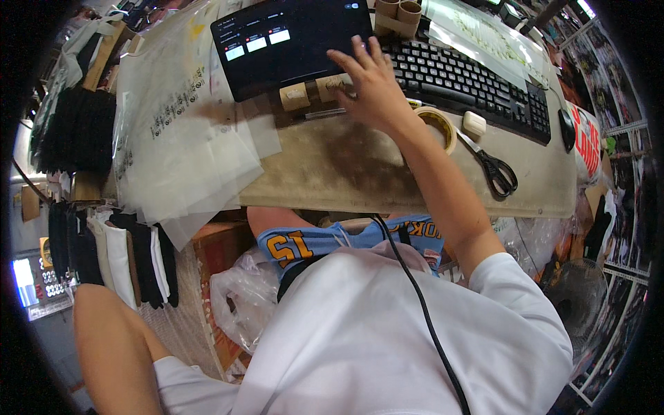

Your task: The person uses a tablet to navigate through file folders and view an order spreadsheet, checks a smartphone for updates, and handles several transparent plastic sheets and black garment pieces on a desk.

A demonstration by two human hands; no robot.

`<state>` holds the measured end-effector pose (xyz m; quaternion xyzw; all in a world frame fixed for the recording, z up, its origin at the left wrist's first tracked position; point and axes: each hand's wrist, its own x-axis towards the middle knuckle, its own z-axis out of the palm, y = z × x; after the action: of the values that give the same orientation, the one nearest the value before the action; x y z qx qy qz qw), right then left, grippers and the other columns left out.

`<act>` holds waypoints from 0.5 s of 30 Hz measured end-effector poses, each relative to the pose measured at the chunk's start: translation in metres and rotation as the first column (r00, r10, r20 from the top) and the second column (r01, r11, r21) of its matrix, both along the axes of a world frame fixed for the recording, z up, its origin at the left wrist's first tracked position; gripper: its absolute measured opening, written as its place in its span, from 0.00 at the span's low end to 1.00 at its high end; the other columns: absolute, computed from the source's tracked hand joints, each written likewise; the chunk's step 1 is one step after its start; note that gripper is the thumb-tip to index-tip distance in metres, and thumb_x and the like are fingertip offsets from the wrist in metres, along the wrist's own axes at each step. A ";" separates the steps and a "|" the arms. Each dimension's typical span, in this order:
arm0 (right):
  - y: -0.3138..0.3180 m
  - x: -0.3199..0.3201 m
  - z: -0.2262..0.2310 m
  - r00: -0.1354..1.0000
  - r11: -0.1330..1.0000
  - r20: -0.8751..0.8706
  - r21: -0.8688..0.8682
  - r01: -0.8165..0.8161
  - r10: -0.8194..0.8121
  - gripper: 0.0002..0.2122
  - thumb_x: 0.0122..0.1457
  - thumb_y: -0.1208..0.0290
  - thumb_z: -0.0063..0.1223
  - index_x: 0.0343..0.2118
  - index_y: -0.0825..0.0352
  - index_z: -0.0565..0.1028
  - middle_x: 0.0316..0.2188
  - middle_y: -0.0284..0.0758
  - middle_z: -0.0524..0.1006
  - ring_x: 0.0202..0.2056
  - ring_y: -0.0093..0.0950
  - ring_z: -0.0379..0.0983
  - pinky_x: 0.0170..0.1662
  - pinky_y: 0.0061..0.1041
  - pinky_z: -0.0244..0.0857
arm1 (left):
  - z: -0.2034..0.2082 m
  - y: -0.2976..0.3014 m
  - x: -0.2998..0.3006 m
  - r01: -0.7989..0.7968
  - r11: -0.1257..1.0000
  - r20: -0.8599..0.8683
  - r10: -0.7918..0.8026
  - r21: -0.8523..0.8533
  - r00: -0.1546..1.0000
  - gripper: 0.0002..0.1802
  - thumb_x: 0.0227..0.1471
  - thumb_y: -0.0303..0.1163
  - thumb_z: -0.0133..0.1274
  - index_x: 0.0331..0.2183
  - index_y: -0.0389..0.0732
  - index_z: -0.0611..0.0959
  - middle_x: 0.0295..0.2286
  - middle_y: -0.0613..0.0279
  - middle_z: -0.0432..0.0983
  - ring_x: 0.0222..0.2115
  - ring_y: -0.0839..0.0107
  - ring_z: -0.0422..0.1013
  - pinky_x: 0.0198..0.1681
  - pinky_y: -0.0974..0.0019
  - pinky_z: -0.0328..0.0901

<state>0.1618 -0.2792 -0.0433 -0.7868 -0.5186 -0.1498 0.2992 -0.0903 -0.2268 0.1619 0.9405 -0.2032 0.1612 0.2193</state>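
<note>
Up near the top centre of the frame, the right hand (370, 83) reaches forward across the desk (332, 173) with its fingers spread and loose, grasping nothing. Its fingertips rest at the lower right edge of the dark tablet (290, 41), which leans propped on 2 short cardboard tube pieces (295, 95); the index and middle fingers seem to touch one of these tubes or the tablet's rim, though which one cannot be told. The tablet lies straight ahead of the hand and slightly toward the left of the frame, its long axis running left to right, tilted a little down on the left side.

The left hand is not visible; only the left arm (114, 346) shows at the lower left, hanging well apart from the desk, so its grip cannot be judged. The right hand is plainly the nearer one.

Just right of the hand sits a black keyboard (477, 79), and near the wrist lie a roll of tape (443, 124), a small pale eraser-like block (474, 123) and black scissors (494, 169). A stack of clear plastic bags (187, 131) covers the left part of the desk.
</note>
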 end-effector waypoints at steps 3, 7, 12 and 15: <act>0.003 -0.005 0.002 0.985 0.985 -0.028 0.014 -0.169 0.170 0.26 0.56 0.62 0.58 0.59 0.53 0.67 0.63 0.43 0.63 0.67 0.51 0.48 0.66 0.54 0.44 | -0.001 0.001 0.000 0.001 1.000 0.007 -0.001 -0.003 1.000 0.10 0.55 0.39 0.52 0.35 0.42 0.77 0.32 0.64 0.69 0.34 0.71 0.65 0.38 0.67 0.59; 0.003 -0.012 0.010 0.963 0.966 -0.071 0.046 -0.256 0.259 0.21 0.58 0.65 0.56 0.56 0.55 0.72 0.60 0.37 0.67 0.66 0.45 0.51 0.68 0.49 0.44 | -0.002 0.004 0.001 -0.009 1.000 0.020 0.010 -0.012 1.000 0.10 0.55 0.39 0.52 0.34 0.43 0.77 0.31 0.65 0.69 0.33 0.71 0.64 0.37 0.68 0.58; -0.003 -0.012 0.016 0.949 0.940 -0.085 -0.137 -0.312 0.303 0.22 0.57 0.64 0.57 0.56 0.55 0.71 0.61 0.35 0.67 0.67 0.44 0.50 0.68 0.54 0.40 | -0.003 0.007 0.001 -0.012 1.000 0.027 0.013 -0.015 1.000 0.10 0.55 0.39 0.53 0.33 0.43 0.76 0.30 0.66 0.68 0.32 0.72 0.64 0.36 0.68 0.58; 0.000 -0.024 0.015 0.963 0.947 -0.029 -0.175 -0.269 0.268 0.24 0.58 0.66 0.57 0.59 0.52 0.69 0.63 0.31 0.64 0.69 0.39 0.45 0.70 0.53 0.35 | -0.005 0.011 0.001 -0.015 1.000 0.038 0.016 -0.016 0.999 0.10 0.55 0.39 0.53 0.33 0.43 0.76 0.30 0.67 0.68 0.31 0.73 0.63 0.36 0.69 0.58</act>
<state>0.1376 -0.2794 -0.0281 -0.7328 -0.6314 -0.0588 0.2467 -0.0890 -0.2157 0.1571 0.9371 -0.1989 0.1822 0.2215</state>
